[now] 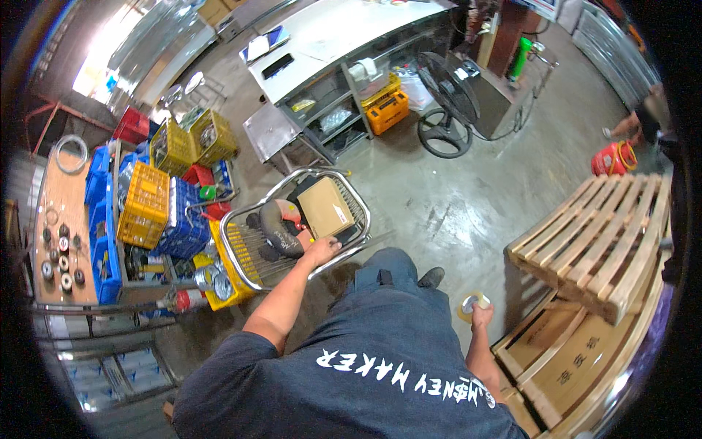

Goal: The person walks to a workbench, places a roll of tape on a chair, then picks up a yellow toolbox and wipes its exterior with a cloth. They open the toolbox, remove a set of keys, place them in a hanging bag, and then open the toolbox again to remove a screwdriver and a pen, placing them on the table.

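My left hand [322, 251] reaches over the near side of a chrome-tube frame [252, 284] with a slatted bed. Its fingers are by the lower edge of a brown cardboard box [326, 208]; whether they grip anything is too small to make out. Beside the box lies a dark grey curved cushion [275, 228], shaped like a neck pillow, with something red against it. Out to my right, low above the floor, my right hand [480, 316] is closed on a roll of tape [465, 307].
Stacked wooden pallets [585, 241] with a large carton [578, 355] stand at my right. Yellow crates [143, 205] and a blue crate [183, 219] are at the left. Ahead are a white-topped workbench [329, 36], an orange case [389, 111] and a black floor fan [450, 91].
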{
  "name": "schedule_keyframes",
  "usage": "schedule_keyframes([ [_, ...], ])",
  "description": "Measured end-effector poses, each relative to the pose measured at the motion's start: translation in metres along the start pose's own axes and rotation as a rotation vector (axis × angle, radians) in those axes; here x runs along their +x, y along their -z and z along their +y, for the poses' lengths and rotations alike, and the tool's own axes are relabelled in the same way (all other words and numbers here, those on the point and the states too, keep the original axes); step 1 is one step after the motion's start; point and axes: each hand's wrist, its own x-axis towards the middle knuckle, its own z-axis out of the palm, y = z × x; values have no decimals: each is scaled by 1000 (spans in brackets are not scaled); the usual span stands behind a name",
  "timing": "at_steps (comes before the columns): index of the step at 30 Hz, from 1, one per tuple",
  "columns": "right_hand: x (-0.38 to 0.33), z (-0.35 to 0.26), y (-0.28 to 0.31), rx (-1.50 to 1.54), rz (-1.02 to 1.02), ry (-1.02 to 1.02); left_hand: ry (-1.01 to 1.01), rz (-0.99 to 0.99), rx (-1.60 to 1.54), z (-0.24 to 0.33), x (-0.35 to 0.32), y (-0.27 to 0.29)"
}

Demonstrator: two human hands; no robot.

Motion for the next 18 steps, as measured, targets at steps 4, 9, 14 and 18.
schedule_keyframes([
  [4, 53, -50, -9, -10, -18, 2, 125, 60, -160, 39, 17, 21],
  [9, 102, -116, -28, -9, -87, 58, 390, 178, -691, 7, 90, 67],
  [14, 127, -219, -73, -173, -92, 125, 592, 490, -1075, -68, 235, 150],
  [18, 124, -340, -129, -325, -76, 208, 762, 805, -1232, -123, 371, 228],
])
